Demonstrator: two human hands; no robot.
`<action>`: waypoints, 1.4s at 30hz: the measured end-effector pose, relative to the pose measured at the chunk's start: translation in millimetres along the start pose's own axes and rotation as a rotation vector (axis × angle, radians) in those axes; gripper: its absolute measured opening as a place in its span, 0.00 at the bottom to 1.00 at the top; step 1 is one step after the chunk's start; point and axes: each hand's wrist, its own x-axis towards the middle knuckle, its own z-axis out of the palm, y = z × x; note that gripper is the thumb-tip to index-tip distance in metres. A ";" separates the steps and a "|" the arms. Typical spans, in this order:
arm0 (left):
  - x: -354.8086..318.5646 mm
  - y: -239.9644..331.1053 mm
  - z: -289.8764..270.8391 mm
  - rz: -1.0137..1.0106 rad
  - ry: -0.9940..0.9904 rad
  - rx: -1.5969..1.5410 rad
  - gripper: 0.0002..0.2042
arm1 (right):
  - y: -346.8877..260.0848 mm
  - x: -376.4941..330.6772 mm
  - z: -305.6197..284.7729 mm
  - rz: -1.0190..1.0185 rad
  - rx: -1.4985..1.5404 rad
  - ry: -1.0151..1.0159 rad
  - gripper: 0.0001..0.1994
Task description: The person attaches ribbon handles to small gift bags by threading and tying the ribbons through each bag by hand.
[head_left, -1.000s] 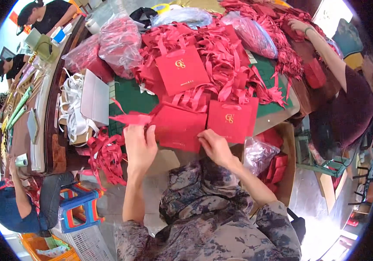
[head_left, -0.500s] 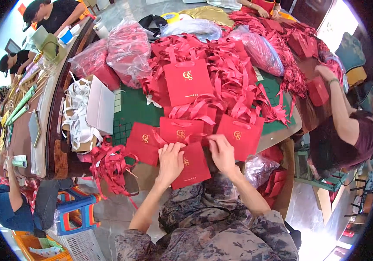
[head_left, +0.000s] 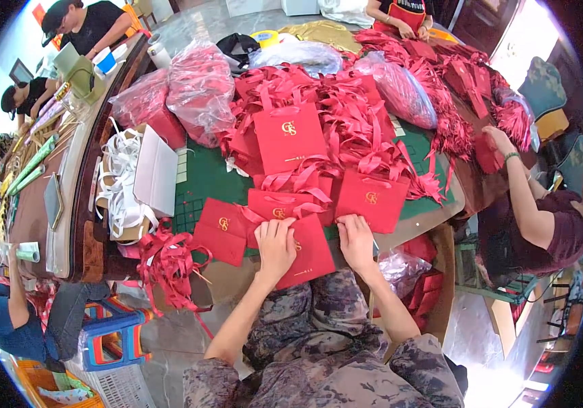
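Close to my lap lies a small red paper gift bag (head_left: 310, 255) with gold print, tilted slightly. My left hand (head_left: 276, 248) grips its upper left part, fingers bent over the edge. My right hand (head_left: 357, 243) is closed in a pinch just right of this bag, against the lower edge of another red bag (head_left: 372, 197); what its fingers hold is hidden. A thin pale thing shows beside that hand. Behind my left hand lies a red bag (head_left: 278, 202) with ribbon across it, and to its left another bag (head_left: 220, 232).
A heap of red ribbon-handled bags (head_left: 346, 102) covers the table beyond a green cutting mat (head_left: 213, 177). At left stand a box of white ribbon (head_left: 155, 170) and a bundle of red ribbon (head_left: 169, 262). A co-worker's arm (head_left: 533, 197) reaches in at right.
My right hand has come down slightly and its fingers have drawn together. The bag under my left hand has shifted a little to the right with that hand.
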 end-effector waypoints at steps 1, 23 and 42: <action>1.7 3.9 -4.0 0.002 -0.001 0.000 0.12 | -3.3 0.2 -3.2 0.032 0.045 0.001 0.05; 0.6 43.7 -38.9 -0.081 -0.101 -0.063 0.09 | -62.7 9.6 -19.5 0.507 0.502 -0.408 0.10; -6.4 54.1 -34.0 0.011 -0.106 -0.084 0.08 | -59.0 21.0 -39.4 0.437 0.296 -0.557 0.12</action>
